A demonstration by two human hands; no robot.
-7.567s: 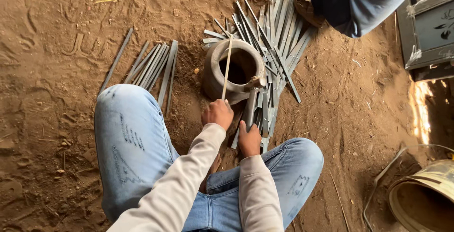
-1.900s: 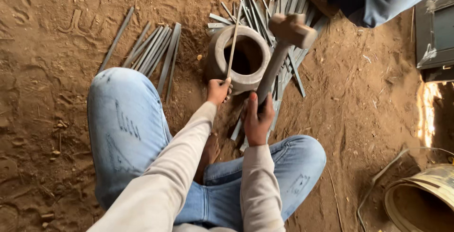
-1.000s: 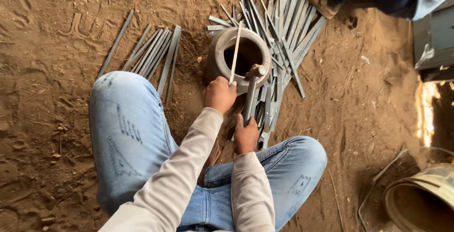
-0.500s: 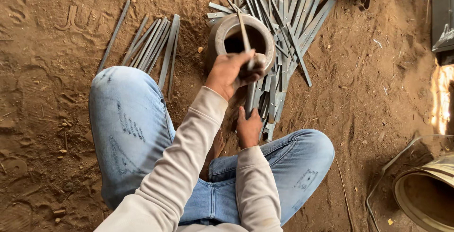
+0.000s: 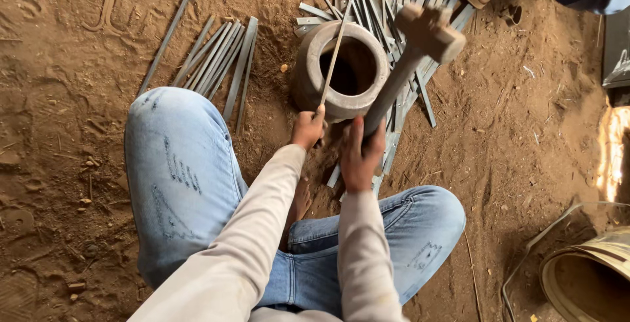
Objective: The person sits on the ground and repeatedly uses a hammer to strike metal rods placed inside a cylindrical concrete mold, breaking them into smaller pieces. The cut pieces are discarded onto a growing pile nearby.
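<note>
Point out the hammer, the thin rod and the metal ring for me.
hammer [image 5: 430, 28]: head view, on its block head.
thin rod [image 5: 335, 53]: head view, mid-length, over the ring.
metal ring [image 5: 312, 66]: head view, left rim.

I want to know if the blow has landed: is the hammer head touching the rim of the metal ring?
Apart. The head view shows the hammer head raised clear of the metal ring, with the right hand gripping its handle.

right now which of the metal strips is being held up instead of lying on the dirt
The thin strip pinched in the left hand, standing against the ring's rim. The other strips lie flat in piles.
</note>
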